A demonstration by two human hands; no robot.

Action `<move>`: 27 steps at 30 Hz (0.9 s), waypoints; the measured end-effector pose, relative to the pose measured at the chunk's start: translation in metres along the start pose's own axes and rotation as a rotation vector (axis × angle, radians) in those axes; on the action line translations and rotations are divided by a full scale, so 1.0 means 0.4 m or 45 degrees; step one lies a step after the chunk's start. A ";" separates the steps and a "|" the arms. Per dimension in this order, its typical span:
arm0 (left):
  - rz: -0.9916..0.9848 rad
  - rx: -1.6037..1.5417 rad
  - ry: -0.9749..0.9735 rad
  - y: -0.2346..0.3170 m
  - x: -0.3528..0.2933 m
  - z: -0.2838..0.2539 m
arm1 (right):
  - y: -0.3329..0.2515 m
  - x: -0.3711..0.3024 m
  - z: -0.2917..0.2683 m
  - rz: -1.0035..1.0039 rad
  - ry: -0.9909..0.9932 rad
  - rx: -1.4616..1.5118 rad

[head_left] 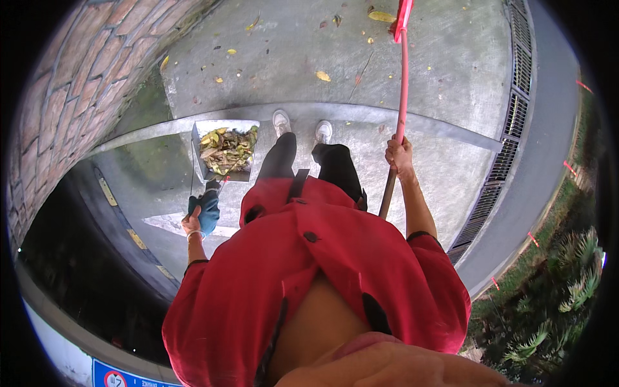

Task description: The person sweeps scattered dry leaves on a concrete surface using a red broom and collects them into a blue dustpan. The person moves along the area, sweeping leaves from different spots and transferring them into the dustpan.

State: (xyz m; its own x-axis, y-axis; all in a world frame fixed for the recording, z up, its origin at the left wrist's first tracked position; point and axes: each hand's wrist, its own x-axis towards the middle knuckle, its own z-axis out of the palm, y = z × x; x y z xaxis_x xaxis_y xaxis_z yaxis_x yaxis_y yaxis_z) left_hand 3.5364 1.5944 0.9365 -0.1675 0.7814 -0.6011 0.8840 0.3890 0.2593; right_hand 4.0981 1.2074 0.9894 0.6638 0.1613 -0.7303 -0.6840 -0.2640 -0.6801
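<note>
A metal dustpan (251, 173) rests on the pavement to the left of my shoes, with dry yellow and brown leaves (227, 151) heaped in it. My left hand (191, 223) is closed at the upper end of its thin handle, where a dark teal cloth or bag (207, 213) hangs and partly covers the grip. On the other side, my right hand (400, 156) wraps round the long pink and brown stick of a broom (403, 84). The broom slants away from me, and its red head (402, 19) reaches the far edge of the view, partly cut off.
Scattered yellow leaves (323, 76) lie on the concrete ahead, beyond a low raised strip (374, 114) at my toes. A stone-block wall (71, 90) rises at the left. Along the right runs a drain grating (506, 155), then a road and plants (548, 309).
</note>
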 end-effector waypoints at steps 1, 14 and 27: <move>-0.021 -0.035 -0.036 -0.011 0.005 0.011 | -0.012 -0.021 0.007 0.010 -0.009 0.044; -0.079 0.101 0.047 -0.089 0.018 0.113 | -0.043 -0.159 0.113 0.338 0.154 0.061; -0.253 -0.051 0.091 -0.125 -0.107 0.094 | -0.212 -0.274 0.061 0.862 -0.233 -0.059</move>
State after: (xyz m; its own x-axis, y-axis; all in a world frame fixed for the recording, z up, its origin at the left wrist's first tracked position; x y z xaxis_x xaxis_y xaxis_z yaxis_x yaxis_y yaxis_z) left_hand 3.5157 1.5231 0.9210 -0.3685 0.7196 -0.5886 0.8126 0.5568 0.1721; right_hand 4.0757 1.2353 1.1255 0.0326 0.1034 -0.9941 -0.9127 -0.4024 -0.0718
